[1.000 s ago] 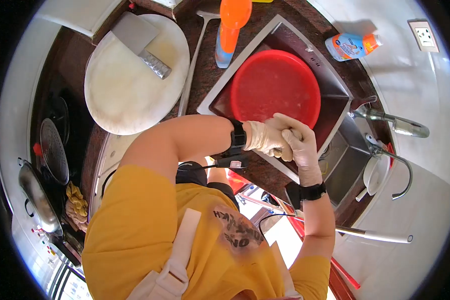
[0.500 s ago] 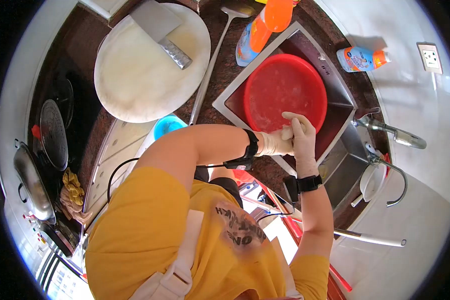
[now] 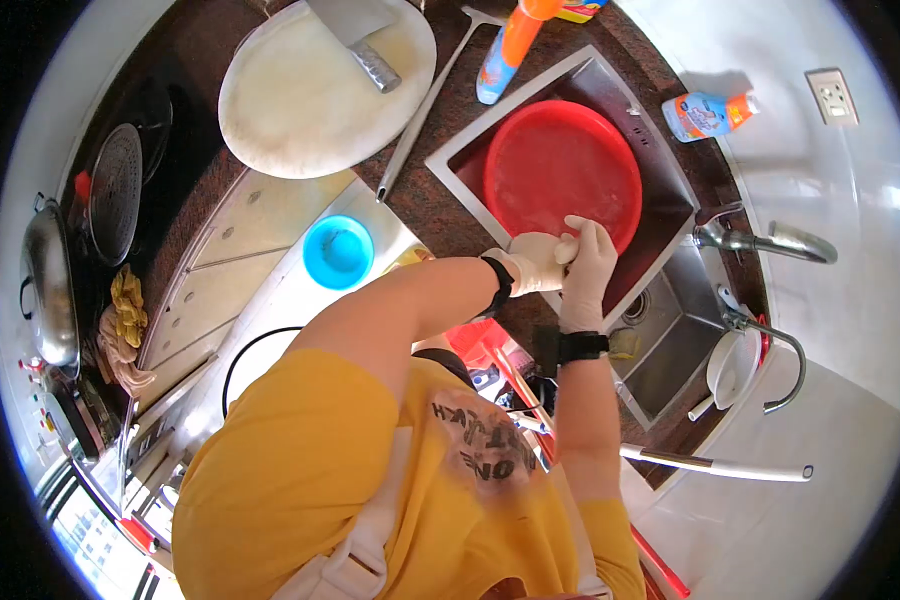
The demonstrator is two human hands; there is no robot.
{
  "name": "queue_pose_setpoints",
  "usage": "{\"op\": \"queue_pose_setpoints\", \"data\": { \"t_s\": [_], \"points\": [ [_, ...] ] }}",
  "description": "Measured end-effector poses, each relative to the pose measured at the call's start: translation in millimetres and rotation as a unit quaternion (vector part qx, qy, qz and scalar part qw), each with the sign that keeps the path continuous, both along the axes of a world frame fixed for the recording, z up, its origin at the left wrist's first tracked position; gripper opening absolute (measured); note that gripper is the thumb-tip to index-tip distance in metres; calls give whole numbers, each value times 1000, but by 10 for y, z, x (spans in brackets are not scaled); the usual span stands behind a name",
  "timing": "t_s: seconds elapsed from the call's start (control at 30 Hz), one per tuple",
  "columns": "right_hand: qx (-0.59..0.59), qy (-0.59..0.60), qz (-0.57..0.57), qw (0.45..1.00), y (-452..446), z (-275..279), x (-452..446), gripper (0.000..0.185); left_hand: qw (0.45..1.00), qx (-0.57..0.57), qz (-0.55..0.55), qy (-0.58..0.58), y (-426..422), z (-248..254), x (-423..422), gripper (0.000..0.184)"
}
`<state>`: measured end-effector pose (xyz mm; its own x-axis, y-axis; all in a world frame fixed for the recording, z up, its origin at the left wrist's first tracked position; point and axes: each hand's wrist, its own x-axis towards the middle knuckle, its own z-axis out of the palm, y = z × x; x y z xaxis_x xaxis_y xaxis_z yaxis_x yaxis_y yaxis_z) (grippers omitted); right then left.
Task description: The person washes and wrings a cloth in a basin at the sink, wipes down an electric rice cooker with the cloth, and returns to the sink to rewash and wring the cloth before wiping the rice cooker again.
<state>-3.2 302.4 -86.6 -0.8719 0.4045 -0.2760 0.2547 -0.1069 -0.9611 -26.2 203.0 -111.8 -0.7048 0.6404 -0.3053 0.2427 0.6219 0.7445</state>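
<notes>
My left hand (image 3: 536,262) and my right hand (image 3: 590,268), both in pale thin gloves, meet over the near rim of a red basin (image 3: 570,165). The fingers of my right hand are closed on the glove at the fingertips of my left hand, with one finger stretched out a little. My left hand is curled, its fingers partly hidden by the right, and what they hold cannot be made out. The basin sits in the metal sink (image 3: 660,180) and seems to hold cloudy liquid.
A round board (image 3: 300,110) with a cleaver (image 3: 355,40) lies at the upper left, beside a long-handled spatula (image 3: 425,120). A blue bowl (image 3: 338,252) is left of my arm. Spray bottles (image 3: 510,60), a faucet (image 3: 760,240) and a white pan (image 3: 735,365) surround the sink.
The view has shifted, and the blue bowl now shows whole. My hands stay together at the basin's near rim, with my right hand slightly changed in angle.
</notes>
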Motion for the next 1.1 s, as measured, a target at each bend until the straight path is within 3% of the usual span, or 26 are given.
{"op": "queue_pose_setpoints", "data": {
  "t_s": [0.27,0.37,0.47,0.57,0.6,0.67,0.7,0.73,0.77,0.8,0.87,0.97,1.0,1.07,1.1],
  "points": [
    [-111,43,-77,990,121,-87,240,25,986,-111,-15,121,215,-152,165,19],
    [-205,23,-129,970,148,-101,319,27,974,-157,-28,159,254,-195,176,14],
    [-267,32,-151,951,183,-153,331,30,975,-121,11,187,224,-87,215,20],
    [-263,59,-108,957,232,53,351,35,983,-143,28,114,155,125,148,32],
    [-201,128,-46,970,191,198,366,38,980,-153,29,121,61,252,99,32],
    [-216,156,25,964,180,131,245,34,999,42,15,-24,-155,481,16,41],
    [-222,157,28,962,237,125,218,34,991,77,-19,-107,-227,356,-96,42],
    [-145,121,107,976,308,150,219,33,992,72,-15,-105,-310,400,-104,42],
    [-64,85,186,977,321,157,232,34,956,177,62,-224,-397,444,-115,44],
    [-75,81,164,980,236,321,286,30,889,281,140,-333,-504,497,-112,46],
    [-25,102,178,978,141,411,322,31,892,288,148,-317,-773,584,52,52],
    [5,161,159,974,-112,555,344,35,843,309,337,-281,-1256,824,393,51],
    [26,174,157,972,-187,571,361,36,838,316,350,-275,-1529,803,458,51],
    [-46,138,202,968,-487,843,505,37,848,380,342,-138,-2152,692,711,46],
    [-63,149,213,964,-657,862,578,37,841,386,355,-134,-2425,866,945,46]
  ]
}}
